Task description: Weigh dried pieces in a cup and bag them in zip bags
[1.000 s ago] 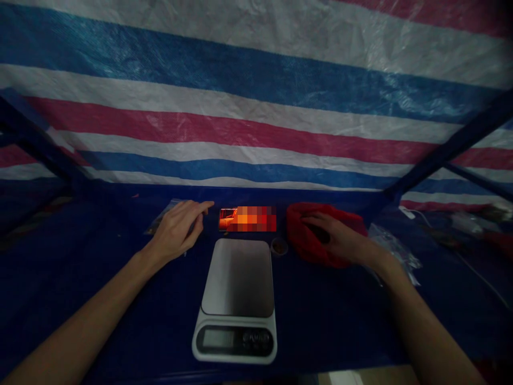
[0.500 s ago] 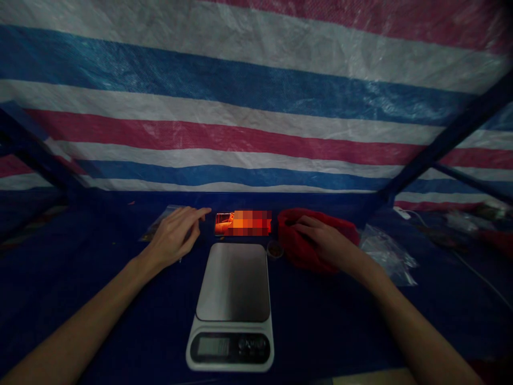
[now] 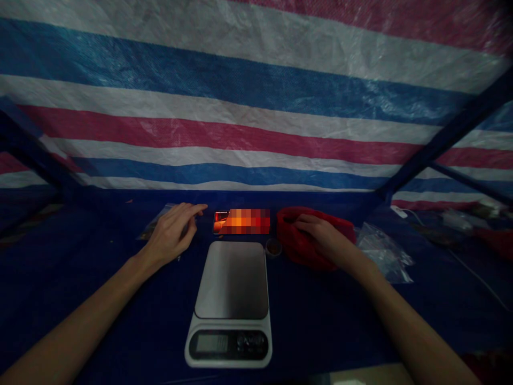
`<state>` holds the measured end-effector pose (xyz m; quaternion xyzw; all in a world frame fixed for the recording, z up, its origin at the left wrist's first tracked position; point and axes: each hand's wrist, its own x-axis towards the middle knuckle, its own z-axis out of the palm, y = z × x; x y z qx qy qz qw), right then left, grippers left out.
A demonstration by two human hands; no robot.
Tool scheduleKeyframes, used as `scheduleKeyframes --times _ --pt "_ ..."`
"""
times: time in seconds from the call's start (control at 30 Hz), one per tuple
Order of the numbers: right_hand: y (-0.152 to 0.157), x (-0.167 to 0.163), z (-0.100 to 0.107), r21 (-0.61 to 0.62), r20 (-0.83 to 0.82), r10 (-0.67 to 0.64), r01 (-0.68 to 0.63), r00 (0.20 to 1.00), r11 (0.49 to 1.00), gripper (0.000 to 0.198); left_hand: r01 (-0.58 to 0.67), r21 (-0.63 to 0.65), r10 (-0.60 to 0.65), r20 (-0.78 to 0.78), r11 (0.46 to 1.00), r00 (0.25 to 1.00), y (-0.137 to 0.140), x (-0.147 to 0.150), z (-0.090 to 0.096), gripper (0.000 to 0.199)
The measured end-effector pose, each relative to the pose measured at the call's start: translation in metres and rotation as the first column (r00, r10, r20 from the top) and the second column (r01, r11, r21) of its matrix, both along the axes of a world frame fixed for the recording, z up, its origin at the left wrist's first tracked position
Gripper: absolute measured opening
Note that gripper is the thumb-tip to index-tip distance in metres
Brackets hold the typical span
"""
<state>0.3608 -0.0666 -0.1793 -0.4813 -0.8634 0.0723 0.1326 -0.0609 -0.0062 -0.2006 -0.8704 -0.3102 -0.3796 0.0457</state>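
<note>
My left hand (image 3: 172, 230) hovers left of a smartphone (image 3: 240, 222) with a lit orange screen, part of it pixelated. Its fingers stretch forward, apart from the thumb, and hold nothing visible. Partly under that hand lies a small clear plastic bag (image 3: 154, 224) with dark contents. My right hand (image 3: 320, 235) reaches into a red cloth pouch (image 3: 288, 243); its fingers are bent and close together, and the tips are hidden inside. Between the pouch and a white digital kitchen scale (image 3: 232, 280) stands a small round cup (image 3: 273, 247) with brownish contents. Nothing rests on the scale's steel plate.
Crumpled clear plastic bags (image 3: 382, 254) lie right of the pouch. A white cable (image 3: 479, 275) runs along the right side. Dark blue metal bars (image 3: 436, 144) slant up at both sides, and a striped tarp (image 3: 248, 96) hangs behind the blue table surface (image 3: 320, 321).
The view has shifted very slightly. My left hand's fingers have straightened a little, and my right hand stays in the red pouch.
</note>
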Motion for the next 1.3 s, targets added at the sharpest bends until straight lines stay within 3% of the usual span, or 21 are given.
scheduleKeyframes --times 0.23,0.57,1.3 --pt "0.004 0.004 -0.002 0.035 -0.023 0.025 -0.024 0.999 0.999 0.047 -0.008 0.026 0.008 0.0 1.0 1.0 0.001 -0.001 0.0 0.041" --pt "0.004 0.01 0.005 0.17 -0.181 0.007 0.024 0.983 0.985 0.026 -0.029 0.03 0.03 -0.034 0.999 0.999 -0.002 0.002 0.002 0.043" --pt "-0.014 0.005 0.046 0.278 -0.426 -0.09 0.225 0.9 0.934 0.013 -0.078 0.071 0.084 -0.075 0.994 0.994 -0.005 0.007 0.005 0.043"
